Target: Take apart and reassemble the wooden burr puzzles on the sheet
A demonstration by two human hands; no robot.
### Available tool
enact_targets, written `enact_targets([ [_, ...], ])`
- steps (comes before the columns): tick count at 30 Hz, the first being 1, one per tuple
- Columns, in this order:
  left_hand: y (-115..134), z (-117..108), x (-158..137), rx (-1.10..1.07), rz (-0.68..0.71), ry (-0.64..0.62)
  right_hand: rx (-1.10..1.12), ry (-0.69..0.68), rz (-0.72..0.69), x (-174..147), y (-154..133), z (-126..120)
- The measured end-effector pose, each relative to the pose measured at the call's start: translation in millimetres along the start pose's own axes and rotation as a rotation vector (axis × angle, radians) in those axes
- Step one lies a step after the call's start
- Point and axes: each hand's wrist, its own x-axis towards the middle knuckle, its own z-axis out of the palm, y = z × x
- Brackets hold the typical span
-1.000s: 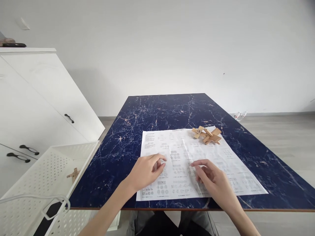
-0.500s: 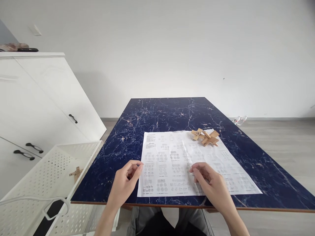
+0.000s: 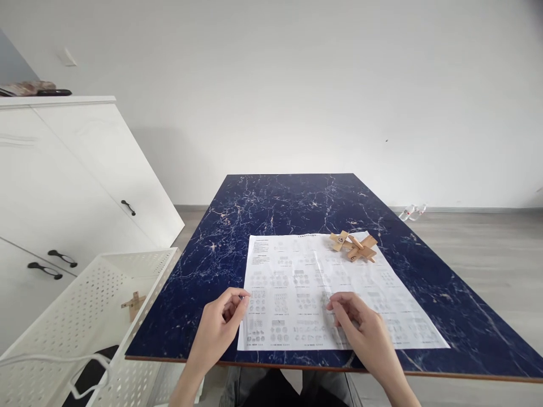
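Observation:
A white printed sheet of paper [image 3: 292, 311] lies on the blue marbled table [image 3: 288, 198], covered in small diagrams. At its left edge is my left hand [image 3: 224, 314], its fingers curled and thumb tip near the index fingertip, with nothing visible in it. My right hand [image 3: 358, 316] rests over the lower middle of the sheet, likewise curled, thumb close to the index finger and nothing seen between them. Interlocking wooden puzzle pieces [image 3: 361, 249] sit in a cluster at the sheet's upper right, one cross-shaped piece [image 3: 340, 241] bearing the letter G. Neither hand touches the wood.
Left of the table stands a white perforated bin [image 3: 139, 259] with another wooden piece [image 3: 134, 306], a white cable [image 3: 46, 357] and a dark object [image 3: 91, 373]. Behind it is a white cabinet [image 3: 93, 164]. Clear plastic bottles [image 3: 413, 212] are on the floor at right.
The view has tilted slightly, so the table and paper appear a little lower. My hands keep the same pose, and the wooden pieces have not moved on the sheet.

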Motion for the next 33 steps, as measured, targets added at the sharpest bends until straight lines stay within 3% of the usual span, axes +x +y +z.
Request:
enact_targets([
  [24,12,-3,10,-0.036,-0.050,0.038,-0.036,-0.033,0.028,6,-7,0],
  [33,8,-6,9,-0.040,-0.074,0.082,-0.038,0.017,0.035,7,-8,5],
])
